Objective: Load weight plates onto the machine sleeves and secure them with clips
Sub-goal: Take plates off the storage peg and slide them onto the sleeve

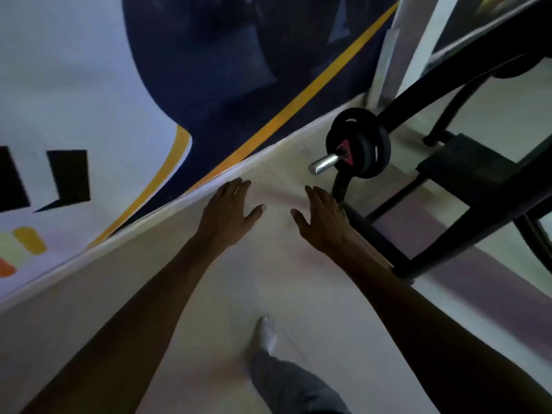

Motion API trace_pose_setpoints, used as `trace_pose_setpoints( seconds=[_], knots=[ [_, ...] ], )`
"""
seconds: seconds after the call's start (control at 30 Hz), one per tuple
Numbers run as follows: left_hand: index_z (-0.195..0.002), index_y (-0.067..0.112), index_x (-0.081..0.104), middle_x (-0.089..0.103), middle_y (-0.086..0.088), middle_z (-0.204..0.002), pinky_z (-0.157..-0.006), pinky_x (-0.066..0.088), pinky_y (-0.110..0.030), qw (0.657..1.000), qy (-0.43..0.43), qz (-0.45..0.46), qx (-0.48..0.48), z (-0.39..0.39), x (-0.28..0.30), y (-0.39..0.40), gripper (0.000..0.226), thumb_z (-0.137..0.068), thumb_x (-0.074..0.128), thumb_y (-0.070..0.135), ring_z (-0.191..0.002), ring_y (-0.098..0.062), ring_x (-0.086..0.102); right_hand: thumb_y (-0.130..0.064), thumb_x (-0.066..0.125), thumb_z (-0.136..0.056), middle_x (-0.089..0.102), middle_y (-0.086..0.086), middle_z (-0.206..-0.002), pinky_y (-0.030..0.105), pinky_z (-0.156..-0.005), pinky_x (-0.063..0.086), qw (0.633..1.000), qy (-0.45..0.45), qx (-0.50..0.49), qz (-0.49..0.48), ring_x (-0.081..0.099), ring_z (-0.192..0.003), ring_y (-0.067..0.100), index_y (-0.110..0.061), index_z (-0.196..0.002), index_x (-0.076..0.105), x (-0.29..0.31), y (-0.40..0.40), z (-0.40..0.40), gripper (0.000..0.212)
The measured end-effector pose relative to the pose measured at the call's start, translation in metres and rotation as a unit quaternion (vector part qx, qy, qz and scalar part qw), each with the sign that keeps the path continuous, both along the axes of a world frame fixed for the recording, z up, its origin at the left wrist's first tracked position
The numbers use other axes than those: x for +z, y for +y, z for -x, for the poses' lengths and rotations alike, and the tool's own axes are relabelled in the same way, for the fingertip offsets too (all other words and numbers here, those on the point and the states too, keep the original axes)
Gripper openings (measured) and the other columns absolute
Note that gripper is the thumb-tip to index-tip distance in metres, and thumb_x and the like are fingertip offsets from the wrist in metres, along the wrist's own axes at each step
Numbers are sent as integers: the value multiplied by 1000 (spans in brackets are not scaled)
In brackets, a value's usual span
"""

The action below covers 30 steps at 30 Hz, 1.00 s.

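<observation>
Where wall (pixel 89 85) meets floor (pixel 227 294) (pale)

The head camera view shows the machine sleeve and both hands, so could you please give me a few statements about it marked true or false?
1. Both the left hand and the right hand are empty, with fingers spread. True.
2. The black weight plates sit on the sleeve. True.
3. The right hand is gripping the sleeve's chrome end. False: it hangs below the sleeve, apart from it.
4. A red clip sits against the outer plate. True.
5. The chrome sleeve is fully covered by plates. False: its bare end sticks out past the clip.
</observation>
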<state>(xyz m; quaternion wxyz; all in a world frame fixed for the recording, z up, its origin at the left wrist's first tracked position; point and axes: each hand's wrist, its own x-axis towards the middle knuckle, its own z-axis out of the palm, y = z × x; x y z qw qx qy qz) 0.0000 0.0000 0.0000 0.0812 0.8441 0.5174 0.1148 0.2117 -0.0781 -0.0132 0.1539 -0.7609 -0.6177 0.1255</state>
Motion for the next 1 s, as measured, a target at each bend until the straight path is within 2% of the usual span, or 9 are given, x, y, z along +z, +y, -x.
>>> trace_pose_setpoints(
  seconds=[0.1,0.27,0.47,0.53,0.6,0.73,0.8,0.9,1.0],
  knots=[
    [-156,12,42,52,-12,-156,-115,47,-48,997,-34,48,-41,-26,-10,60,73,-100,59,56,-146,-29,47,-54,50,-99,32,13,-161,56,-116,36,997,36,-65,-1,33,-148,31,-15,-157,26,-11,46,-17,73],
    [-157,14,40,50,-12,-157,-112,49,-51,989,-32,86,-117,-81,-32,144,74,-100,58,57,-146,-30,47,-48,54,-97,47,11,-146,56,-100,50,984,74,-160,4,49,-132,32,-15,-148,37,-19,96,-50,63],
    [-158,9,38,44,-13,-159,-108,50,-52,971,-25,117,-208,-159,-53,234,73,-102,61,49,-146,-32,43,-22,58,-99,44,18,-145,49,-103,47,969,109,-223,-23,44,-129,35,-11,-149,39,-37,145,-95,54],
    [-159,9,36,43,-12,-159,-103,50,-50,964,-14,126,-235,-190,-64,263,72,-102,62,45,-144,-32,43,-22,55,-100,45,18,-145,48,-105,45,969,88,-233,-5,41,-126,32,-10,-144,48,-53,165,-115,45],
    [-159,8,36,43,-13,-157,-100,50,-49,956,-4,134,-260,-213,-78,286,70,-102,64,39,-141,-34,45,-22,59,-99,46,20,-144,45,-106,43,953,123,-277,-2,42,-127,34,-4,-140,51,-66,178,-132,46],
    [-160,4,32,42,-17,-157,-101,49,-48,936,26,173,-304,-267,-118,349,73,-101,65,32,-140,-36,45,-7,67,-94,50,26,-139,42,-93,41,926,155,-345,-1,46,-123,45,7,-116,64,-94,219,-168,27],
    [-162,3,26,37,-19,-160,-106,46,-48,928,31,197,-314,-292,-136,378,76,-102,64,31,-143,-37,42,-6,71,-90,50,24,-139,37,-93,40,912,175,-371,-26,46,-123,41,6,-122,61,-114,239,-188,36],
    [-164,5,18,30,-19,-165,-111,43,-49,917,39,239,-317,-319,-162,409,83,-101,66,28,-147,-38,38,-11,77,-85,43,18,-145,28,-95,34,878,224,-420,-52,38,-131,32,-3,-147,37,-142,265,-208,74],
    [-165,4,15,29,-20,-165,-117,40,-48,897,-2,283,-340,-337,-184,430,92,-96,74,22,-150,-38,37,-15,78,-86,35,20,-151,30,-99,33,840,265,-469,-64,37,-137,34,-6,-155,20,-164,282,-219,91]
  ],
)
